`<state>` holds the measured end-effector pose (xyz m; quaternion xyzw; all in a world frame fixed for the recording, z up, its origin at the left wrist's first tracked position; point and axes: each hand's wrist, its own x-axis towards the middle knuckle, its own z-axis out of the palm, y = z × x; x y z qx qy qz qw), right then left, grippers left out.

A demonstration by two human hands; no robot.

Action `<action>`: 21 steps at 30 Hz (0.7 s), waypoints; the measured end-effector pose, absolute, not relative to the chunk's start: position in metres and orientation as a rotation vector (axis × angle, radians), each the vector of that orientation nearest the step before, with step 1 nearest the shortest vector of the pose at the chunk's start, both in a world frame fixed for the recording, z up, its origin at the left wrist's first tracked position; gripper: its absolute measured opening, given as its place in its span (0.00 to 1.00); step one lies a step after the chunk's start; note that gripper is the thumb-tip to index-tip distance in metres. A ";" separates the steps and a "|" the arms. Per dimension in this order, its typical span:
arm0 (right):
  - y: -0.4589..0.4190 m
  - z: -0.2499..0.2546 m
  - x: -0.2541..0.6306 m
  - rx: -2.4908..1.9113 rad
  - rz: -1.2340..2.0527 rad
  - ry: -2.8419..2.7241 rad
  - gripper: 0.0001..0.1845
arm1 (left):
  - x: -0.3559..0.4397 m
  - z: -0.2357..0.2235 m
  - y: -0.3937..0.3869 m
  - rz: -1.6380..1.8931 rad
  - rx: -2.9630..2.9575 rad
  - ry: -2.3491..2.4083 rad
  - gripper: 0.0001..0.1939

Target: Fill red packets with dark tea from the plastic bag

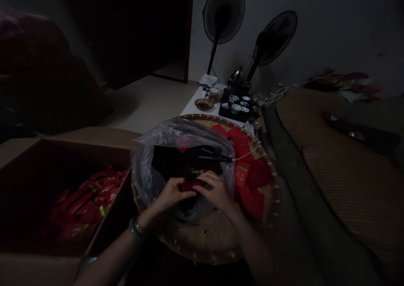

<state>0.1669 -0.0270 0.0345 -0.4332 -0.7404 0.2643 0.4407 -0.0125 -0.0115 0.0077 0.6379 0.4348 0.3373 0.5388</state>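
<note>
My left hand (172, 193) and my right hand (214, 189) meet over an open clear plastic bag (142, 168), both closed on a small red packet (189, 185). Dark loose stuff (170, 159), too dim to name, fills the bag. Across its far right side lies a dark tool with two thin prongs (217, 156) and a white cord. The bag sits in a round woven bamboo tray (217, 235). Along the tray's right side lie several flat red packets (241, 174), some with gold and green print.
To the left stands an open cardboard box (91, 136) with many red packets (91, 197). Behind the tray, a white table holds a black tea tray with cups (236, 108). Two fans (224, 14) stand further back. A seat with a woven mat (341, 172) runs along the right.
</note>
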 end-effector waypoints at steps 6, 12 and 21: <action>-0.016 0.013 0.165 -1.309 0.973 -1.582 0.11 | -0.008 0.015 -0.010 0.899 1.318 1.089 0.16; -0.017 0.004 0.163 -1.264 1.268 -1.211 0.21 | -0.005 0.011 -0.007 0.936 1.052 1.156 0.19; -0.023 -0.007 0.153 -1.340 1.125 -1.304 0.12 | -0.003 0.009 -0.009 0.908 1.023 1.148 0.20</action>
